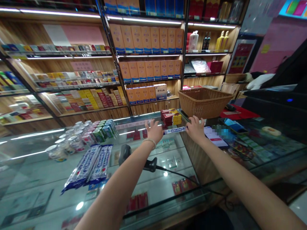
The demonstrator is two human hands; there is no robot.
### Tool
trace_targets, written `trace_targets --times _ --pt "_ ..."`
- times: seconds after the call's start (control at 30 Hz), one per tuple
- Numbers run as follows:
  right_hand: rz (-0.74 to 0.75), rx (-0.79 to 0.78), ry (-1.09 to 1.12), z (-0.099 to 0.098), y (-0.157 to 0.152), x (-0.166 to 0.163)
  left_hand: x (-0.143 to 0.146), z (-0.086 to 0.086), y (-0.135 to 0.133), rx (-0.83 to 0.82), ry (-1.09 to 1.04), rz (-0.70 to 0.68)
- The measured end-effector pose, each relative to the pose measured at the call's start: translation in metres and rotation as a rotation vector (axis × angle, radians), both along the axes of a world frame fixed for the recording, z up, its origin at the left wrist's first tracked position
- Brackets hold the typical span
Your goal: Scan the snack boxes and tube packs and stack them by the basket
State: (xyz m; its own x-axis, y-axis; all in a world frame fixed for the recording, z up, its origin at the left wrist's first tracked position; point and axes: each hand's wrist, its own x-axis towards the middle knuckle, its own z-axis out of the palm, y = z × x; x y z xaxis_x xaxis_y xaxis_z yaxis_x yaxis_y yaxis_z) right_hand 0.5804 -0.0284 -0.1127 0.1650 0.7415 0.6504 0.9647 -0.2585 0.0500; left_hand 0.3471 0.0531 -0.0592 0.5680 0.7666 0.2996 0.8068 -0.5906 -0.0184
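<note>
Both my arms reach forward over a glass counter (35,179). Between my hands I hold a long blue-and-white carton (175,130) level above the glass. My left hand (154,130) grips its left end, with the fingers curled round it. My right hand (195,127) grips the right end the same way. Just behind the carton lies a stack of red and yellow cartons (170,117).
A wicker basket (203,102) stands behind my right hand. Several blue-and-white cartons (90,166) lie at the left, with small cups and jars (81,135) behind them. A black barcode scanner (137,158) and its cable rest under my left arm. Shelves of boxed goods (148,54) fill the back wall.
</note>
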Motion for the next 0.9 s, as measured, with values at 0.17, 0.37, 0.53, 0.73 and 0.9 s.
trace_targets --times 0.17,0.37,0.53,0.73,0.9 --pt "-0.007 0.003 0.030 -0.004 -0.001 -0.001 0.001 -0.004 0.000 0.018 -0.024 0.011" --pt "0.012 0.038 0.043 0.003 -0.009 -0.007 0.000 0.002 -0.009 0.104 -0.056 -0.066" --pt "0.054 -0.022 0.009 0.008 -0.019 -0.008 -0.001 0.003 -0.011 0.136 -0.032 -0.188" --pt "0.046 -0.077 0.002 0.005 -0.020 -0.010 0.000 0.000 -0.009 0.139 -0.021 -0.202" --pt "0.014 -0.068 0.044 0.004 -0.018 -0.012 0.004 -0.003 -0.010 0.136 -0.023 -0.183"
